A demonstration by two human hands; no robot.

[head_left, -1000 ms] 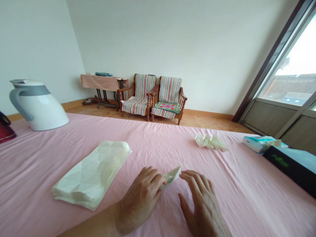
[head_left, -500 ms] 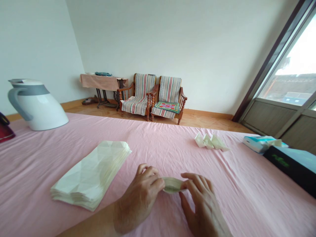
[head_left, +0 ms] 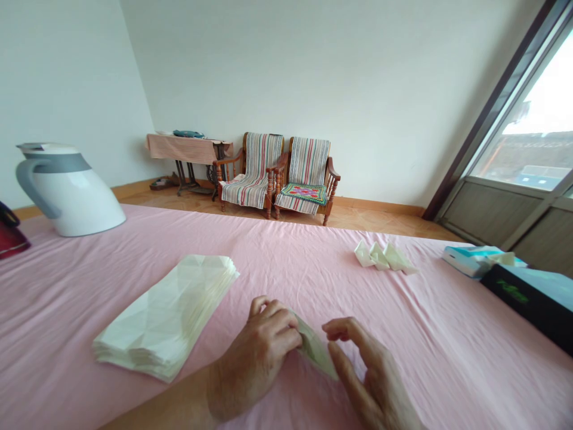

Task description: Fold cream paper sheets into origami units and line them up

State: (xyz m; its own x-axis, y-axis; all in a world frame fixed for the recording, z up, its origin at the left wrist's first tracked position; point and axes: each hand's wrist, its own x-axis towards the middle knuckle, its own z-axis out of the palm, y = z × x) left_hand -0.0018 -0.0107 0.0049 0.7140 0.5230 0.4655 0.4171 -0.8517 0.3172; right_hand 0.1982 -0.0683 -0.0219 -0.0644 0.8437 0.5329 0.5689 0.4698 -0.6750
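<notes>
My left hand (head_left: 264, 349) is closed around one end of a pale green folded paper piece (head_left: 317, 351), which slants down to the right over the pink cloth. My right hand (head_left: 369, 364) is beside the paper's lower right side, thumb and fingers apart; whether the thumb touches the paper I cannot tell. To the left lies a thick stack of creased pale paper sheets (head_left: 168, 313). Beyond my right hand, several folded paper pieces (head_left: 382, 257) stand in a short row.
A white and grey jug (head_left: 85, 200) stands at the back left, with a red object (head_left: 11, 236) at the edge. At right are a tissue pack (head_left: 474, 260) and a black box (head_left: 528, 304). Two wooden armchairs (head_left: 277, 173) stand beyond the pink-covered table (head_left: 286, 257).
My right fingers have let go of the paper's right end and opened. The paper has turned from lying level to slanting down to the right. My left hand keeps its hold.
</notes>
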